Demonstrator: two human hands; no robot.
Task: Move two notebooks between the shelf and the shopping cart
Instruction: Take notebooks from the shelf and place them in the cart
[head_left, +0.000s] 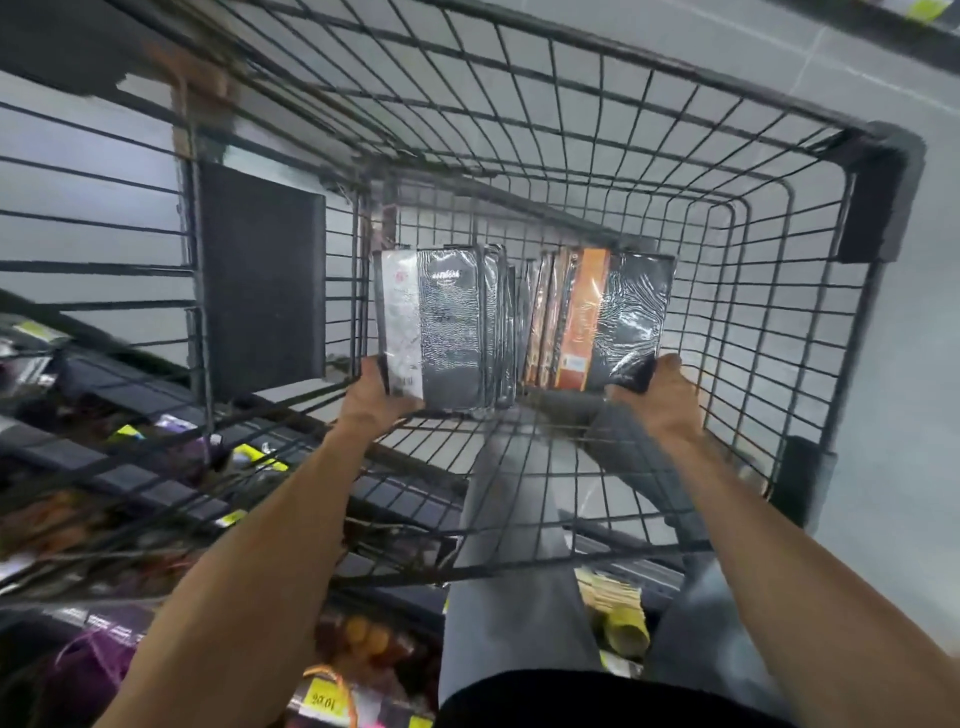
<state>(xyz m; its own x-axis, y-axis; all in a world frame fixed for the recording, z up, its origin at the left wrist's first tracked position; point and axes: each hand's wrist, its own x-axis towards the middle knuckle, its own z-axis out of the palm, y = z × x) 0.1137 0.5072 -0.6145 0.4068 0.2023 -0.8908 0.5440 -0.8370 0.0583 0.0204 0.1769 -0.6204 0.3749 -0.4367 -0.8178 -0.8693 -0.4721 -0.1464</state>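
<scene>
I look straight down into a black wire shopping cart (769, 332). Both my arms reach inside it. My left hand (371, 400) grips the near edge of a plastic-wrapped black notebook with a white band (441, 327), which fronts a small stack. My right hand (660, 395) grips the near corner of a plastic-wrapped black notebook with an orange band (618, 317), also fronting a stack of brownish ones. The two stacks sit side by side, close above the cart's wire floor; whether they rest on it I cannot tell.
A dark flat panel (260, 275) hangs on the cart's left wall. Store shelves with yellow price tags (324, 701) and colourful goods run along the lower left. Grey floor (893, 364) lies to the right of the cart. My grey trouser legs show through the cart's near wall.
</scene>
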